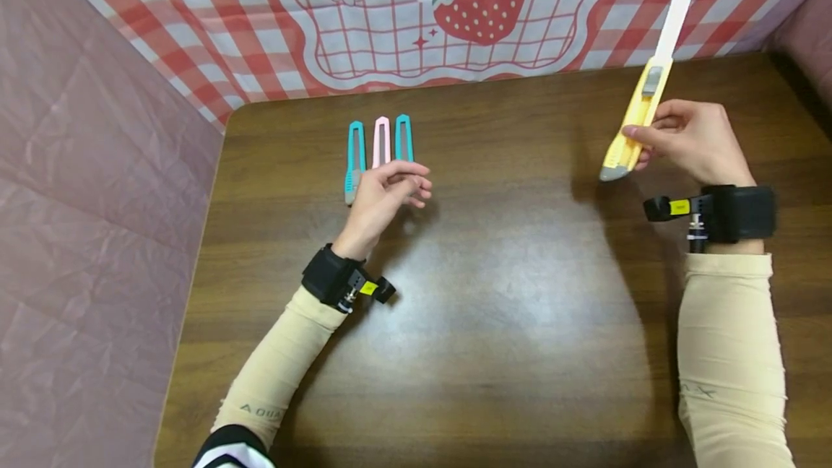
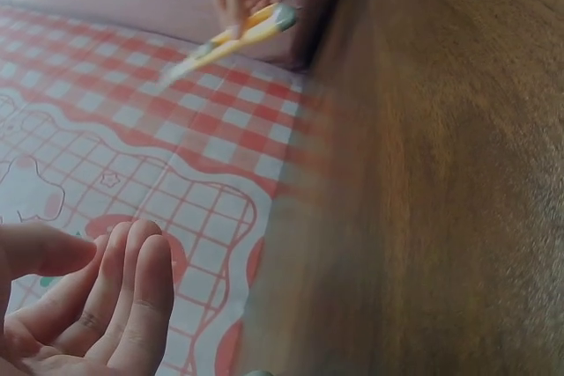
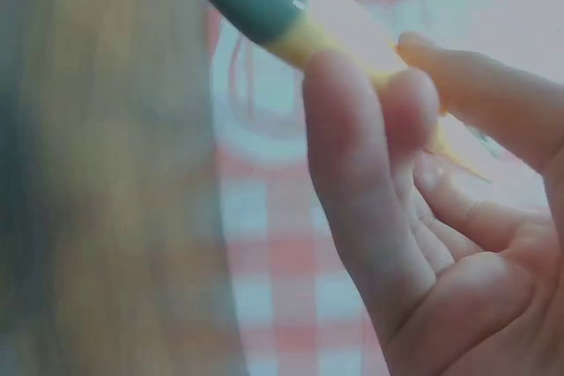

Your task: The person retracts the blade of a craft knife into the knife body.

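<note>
My right hand (image 1: 703,134) pinches a yellow utility knife (image 1: 640,107) by its handle, at the right of the head view. Its long pale blade (image 1: 674,19) is out and points up and away; the grey end cap is toward me. In the right wrist view, fingers (image 3: 348,138) and thumb close on the handle from both sides. My left hand (image 1: 383,197) holds nothing, its fingers loosely bent. It overlaps the lower ends of a pink utility knife (image 1: 382,137) and a teal utility knife (image 1: 404,134). Another teal utility knife (image 1: 354,146) lies at their left.
The three knives lie side by side on a brown wooden table (image 1: 494,295). Behind its far edge hangs a red-and-white checked cloth (image 1: 390,13) with a strawberry print. Pinkish fabric (image 1: 97,201) stands along the left side, with more at the far right corner.
</note>
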{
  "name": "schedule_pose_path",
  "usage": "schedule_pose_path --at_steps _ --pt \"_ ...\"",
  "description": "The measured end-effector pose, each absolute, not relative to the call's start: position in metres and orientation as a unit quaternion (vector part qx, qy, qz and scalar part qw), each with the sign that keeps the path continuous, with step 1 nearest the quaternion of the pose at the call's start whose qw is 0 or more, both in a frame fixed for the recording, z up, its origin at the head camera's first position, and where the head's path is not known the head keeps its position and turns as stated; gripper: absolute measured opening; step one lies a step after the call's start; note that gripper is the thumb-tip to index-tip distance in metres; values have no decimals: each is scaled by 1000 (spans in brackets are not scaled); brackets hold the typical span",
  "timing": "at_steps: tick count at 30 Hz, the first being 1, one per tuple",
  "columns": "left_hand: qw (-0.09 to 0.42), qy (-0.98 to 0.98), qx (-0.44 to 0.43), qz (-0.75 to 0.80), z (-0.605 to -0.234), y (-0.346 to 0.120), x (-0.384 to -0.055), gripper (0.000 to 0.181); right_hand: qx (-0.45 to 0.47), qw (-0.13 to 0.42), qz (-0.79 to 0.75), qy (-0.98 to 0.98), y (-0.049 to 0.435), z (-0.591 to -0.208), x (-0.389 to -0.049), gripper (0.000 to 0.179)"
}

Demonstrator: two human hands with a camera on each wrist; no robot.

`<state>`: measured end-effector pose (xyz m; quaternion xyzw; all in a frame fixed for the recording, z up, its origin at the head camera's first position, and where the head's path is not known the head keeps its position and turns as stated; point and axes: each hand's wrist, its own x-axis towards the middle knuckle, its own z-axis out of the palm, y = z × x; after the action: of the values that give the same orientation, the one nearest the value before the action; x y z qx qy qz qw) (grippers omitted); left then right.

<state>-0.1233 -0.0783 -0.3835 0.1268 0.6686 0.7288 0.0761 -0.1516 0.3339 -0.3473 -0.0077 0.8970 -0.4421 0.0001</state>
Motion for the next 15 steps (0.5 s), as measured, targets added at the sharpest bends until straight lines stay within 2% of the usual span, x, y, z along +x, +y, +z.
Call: schedule_pose_path --at_steps 8,15 --pt "81 663 153 729 -397 -72 -123 19 -123 -15 -528 840 266 -344 -149 22" --pt "116 677 169 707 -384 -63 -110 22 -179 19 -561 808 216 -355 -144 21"
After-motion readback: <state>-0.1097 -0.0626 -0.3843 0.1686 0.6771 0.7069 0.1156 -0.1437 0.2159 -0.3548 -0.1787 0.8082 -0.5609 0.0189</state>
